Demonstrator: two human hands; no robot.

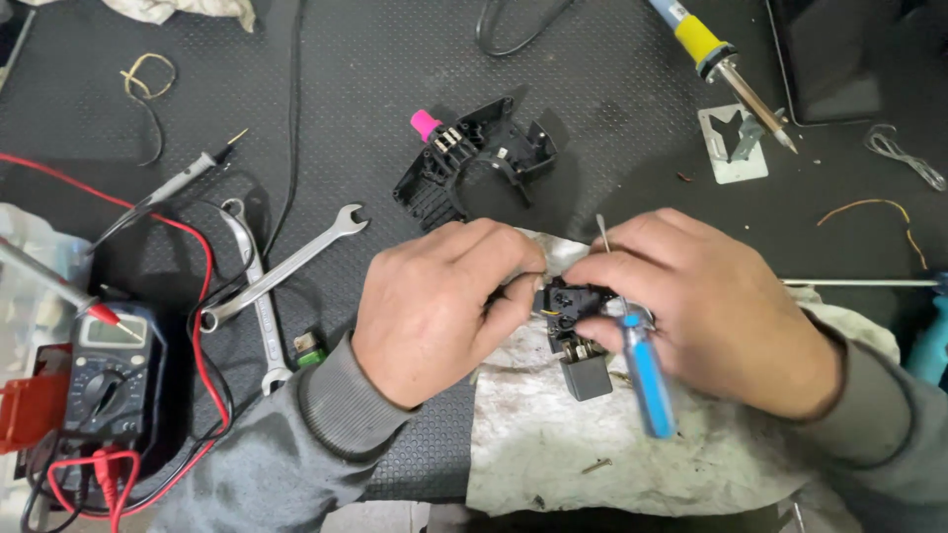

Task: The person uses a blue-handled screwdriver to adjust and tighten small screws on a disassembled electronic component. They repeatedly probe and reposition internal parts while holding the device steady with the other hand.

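Pinching a small black switch module point(575, 331) with my left hand point(434, 306) fingers, steadying it above the rag point(553, 444), my right hand point(711, 306) is gripping a blue-handled screwdriver point(647, 380).

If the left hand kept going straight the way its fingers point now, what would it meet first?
The left hand points rightward at the small black part both hands hold; straight past that, it would likely meet the right hand.

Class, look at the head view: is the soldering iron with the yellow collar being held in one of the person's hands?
No. The soldering iron rests on its small metal stand at the top right, away from both hands, which hold a small black part.
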